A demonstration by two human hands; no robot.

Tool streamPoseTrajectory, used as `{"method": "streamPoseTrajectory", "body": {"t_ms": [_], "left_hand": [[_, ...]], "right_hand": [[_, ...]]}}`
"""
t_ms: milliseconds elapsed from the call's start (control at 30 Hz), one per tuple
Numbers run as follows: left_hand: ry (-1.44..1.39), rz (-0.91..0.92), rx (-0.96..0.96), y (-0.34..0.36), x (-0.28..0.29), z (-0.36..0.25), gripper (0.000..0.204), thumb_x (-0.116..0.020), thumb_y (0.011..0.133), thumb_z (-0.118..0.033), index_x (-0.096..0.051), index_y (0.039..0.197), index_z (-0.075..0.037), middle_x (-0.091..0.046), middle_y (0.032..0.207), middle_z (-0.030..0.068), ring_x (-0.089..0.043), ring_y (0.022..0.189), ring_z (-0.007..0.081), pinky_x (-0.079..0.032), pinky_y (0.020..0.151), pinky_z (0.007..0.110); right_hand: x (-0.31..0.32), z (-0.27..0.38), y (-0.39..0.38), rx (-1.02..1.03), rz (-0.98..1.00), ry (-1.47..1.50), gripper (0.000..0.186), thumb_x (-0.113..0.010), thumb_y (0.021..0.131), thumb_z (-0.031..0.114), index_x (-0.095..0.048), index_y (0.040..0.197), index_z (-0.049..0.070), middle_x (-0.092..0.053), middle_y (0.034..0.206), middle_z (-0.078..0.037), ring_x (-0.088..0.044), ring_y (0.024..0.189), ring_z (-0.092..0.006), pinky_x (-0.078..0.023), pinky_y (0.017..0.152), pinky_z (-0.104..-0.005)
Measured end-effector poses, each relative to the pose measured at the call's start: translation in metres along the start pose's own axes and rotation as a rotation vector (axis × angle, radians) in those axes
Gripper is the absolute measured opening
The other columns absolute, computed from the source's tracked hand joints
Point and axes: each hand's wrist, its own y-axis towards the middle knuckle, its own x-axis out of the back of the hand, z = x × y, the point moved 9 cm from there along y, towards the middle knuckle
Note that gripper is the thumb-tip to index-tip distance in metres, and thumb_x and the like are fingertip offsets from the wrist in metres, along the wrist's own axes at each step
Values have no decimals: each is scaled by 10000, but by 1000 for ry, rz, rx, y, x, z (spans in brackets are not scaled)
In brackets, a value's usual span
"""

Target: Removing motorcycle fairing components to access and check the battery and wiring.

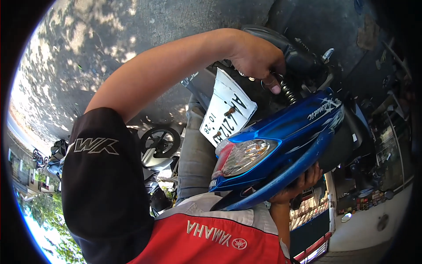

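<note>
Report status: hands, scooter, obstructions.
Left hand at spring, grip unclear. Right hand at blue rail, grip partly hidden. Scooter tail toward person. Possibly in the way: white plate near left hand.

The license plate (pixel 225 104) lies left of the spring (pixel 289 92).

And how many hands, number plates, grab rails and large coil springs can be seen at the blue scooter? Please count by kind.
Left hand and right hand: 2
Number plate: 1
Grab rail: 1
Large coil spring: 1
Total: 5
</note>
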Motion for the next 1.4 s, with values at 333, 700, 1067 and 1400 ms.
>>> {"method": "streamPoseTrajectory", "body": {"t_ms": [333,700,1067,1400], "left_hand": [[-125,-31,-84,33,-15,14,512,-677,957,-419,-669,1259,-6,-735,1118,183,-682,1105,360,-517,980,433],[0,98,-46,41,-8,-4,450,-683,955,-363,-684,1219,2,-737,1076,195,-686,1086,366,-522,957,444],[-37,225,61,62,-32,-10,438,-755,889,-306,-703,1232,-39,-744,1053,197,-695,1052,369,-527,919,447],[487,115,36,58,-43,-59,313,-691,874,-337,-758,974,-48,-738,956,196,-699,946,384,-550,803,457]], "right_hand": [[-4,-1,-10,106,-33,-129,651,-335,1039,629,-466,1419,117,-513,1461,-127,-439,1406,-322,-299,1180,-582],[3,2,2,44,-112,-28,511,-386,1054,523,-557,1334,131,-574,1377,-125,-505,1333,-337,-308,1168,-575],[2,-2,-1,2,-64,21,672,-438,941,707,-578,1326,174,-543,1358,-117,-428,1373,-358,-234,1181,-619],[58,-16,4,-180,-126,306,647,-711,784,615,-653,1292,219,-566,1401,-28,-415,1428,-237,-143,1217,-587]]}}
